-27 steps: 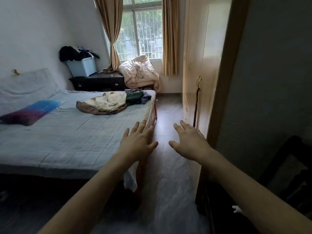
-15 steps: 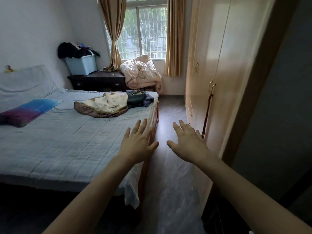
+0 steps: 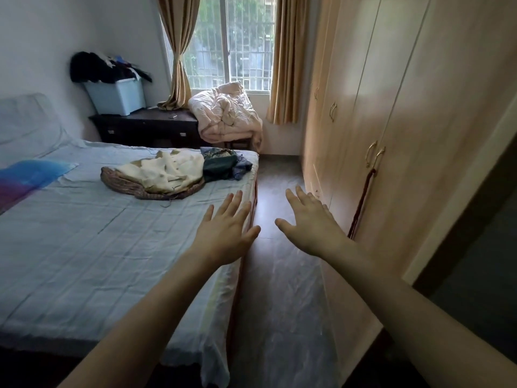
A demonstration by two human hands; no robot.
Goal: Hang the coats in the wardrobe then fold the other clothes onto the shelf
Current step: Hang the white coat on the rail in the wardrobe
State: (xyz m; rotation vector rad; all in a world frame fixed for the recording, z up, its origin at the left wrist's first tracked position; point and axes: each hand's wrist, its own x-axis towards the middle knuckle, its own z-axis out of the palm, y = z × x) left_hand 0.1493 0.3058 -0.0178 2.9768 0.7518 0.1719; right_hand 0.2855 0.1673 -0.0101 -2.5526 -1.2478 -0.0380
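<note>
- The left hand [image 3: 223,233] is open, fingers spread, palm down over the bed [image 3: 70,247] edge, holding nothing.
- The right hand [image 3: 310,222] is likewise open and empty, over the floor [image 3: 279,289] beside the wardrobe [image 3: 405,121].
- The clothes lie in a heap at the bed's far corner: a cream coat [image 3: 165,172] on a brown one [image 3: 126,186], dark clothes [image 3: 221,163] touching to the right.
- The heap's long axis runs across the bed, left to right.
- The wardrobe doors are shut.

Left hand [image 3: 223,233] and right hand [image 3: 310,225] reach forward empty, fingers [image 3: 236,200] spread.
</note>
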